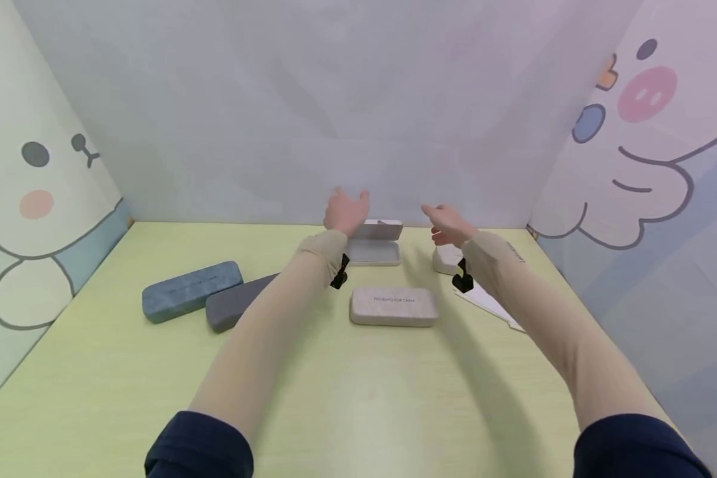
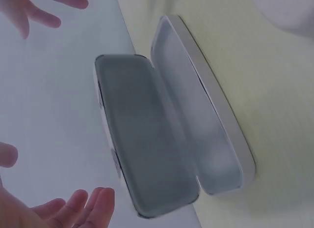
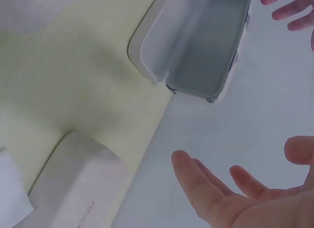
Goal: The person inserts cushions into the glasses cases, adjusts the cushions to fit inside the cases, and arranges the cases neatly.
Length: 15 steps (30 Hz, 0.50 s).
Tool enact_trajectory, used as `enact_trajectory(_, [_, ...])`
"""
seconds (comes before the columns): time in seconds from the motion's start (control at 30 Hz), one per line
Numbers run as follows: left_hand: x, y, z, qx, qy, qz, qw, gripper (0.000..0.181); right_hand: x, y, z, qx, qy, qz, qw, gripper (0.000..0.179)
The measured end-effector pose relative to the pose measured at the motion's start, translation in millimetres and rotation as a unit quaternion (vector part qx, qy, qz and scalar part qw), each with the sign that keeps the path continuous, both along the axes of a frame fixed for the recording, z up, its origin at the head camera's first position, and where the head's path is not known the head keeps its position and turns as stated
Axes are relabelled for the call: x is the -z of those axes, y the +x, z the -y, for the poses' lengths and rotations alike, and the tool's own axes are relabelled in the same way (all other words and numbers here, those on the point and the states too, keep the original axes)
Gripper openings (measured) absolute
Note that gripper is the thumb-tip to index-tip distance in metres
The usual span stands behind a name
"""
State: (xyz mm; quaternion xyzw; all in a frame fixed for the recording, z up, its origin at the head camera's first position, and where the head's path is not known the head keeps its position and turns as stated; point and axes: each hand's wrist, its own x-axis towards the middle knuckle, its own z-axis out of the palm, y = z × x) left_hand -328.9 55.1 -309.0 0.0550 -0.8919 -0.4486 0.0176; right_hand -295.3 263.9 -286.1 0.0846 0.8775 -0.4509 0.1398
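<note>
A pale glasses case [image 1: 378, 253] stands with its lid raised near the back edge of the table; its grey lining [image 2: 147, 134] shows bare in the left wrist view. Just left of that case, my left hand [image 1: 345, 212] hovers with thumb and fingers spread, holding nothing. On the case's other side is my right hand [image 1: 450, 224], raised and apart from it, its fingers [image 3: 198, 188] loosely extended. Below the right hand lies a closed pale case [image 3: 81, 179], partly hidden by the wrist in the head view.
Nearer the front, a closed beige glasses case [image 1: 394, 308] bears printed lettering. To the left lie a blue case [image 1: 191, 292] and a dark grey case [image 1: 236, 307], touching. White flat cloths or papers [image 1: 490, 307] are partly under the right forearm. A pale wall [image 1: 245, 133] rises behind.
</note>
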Motion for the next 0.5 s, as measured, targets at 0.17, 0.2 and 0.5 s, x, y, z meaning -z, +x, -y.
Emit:
enact_trajectory(0.17, [-7.6,9.0,-23.2,0.034,-0.011,-0.015,0.9993,0.068,-7.3,13.8,-22.3,-0.025,0.014,-0.014,0.9995,0.079])
enact_trajectory(0.2, [-8.5,11.0,-27.9,0.040,-0.013,-0.019,0.9989,0.068,-8.2,17.4,-27.0,-0.027,0.016,-0.014,0.9994,0.078])
enact_trajectory(0.5, [-7.1,27.5,-76.5,0.097,-0.042,-0.049,0.9932,0.063,-1.2,49.4,-77.0,-0.035,0.056,0.010,0.9978,0.076])
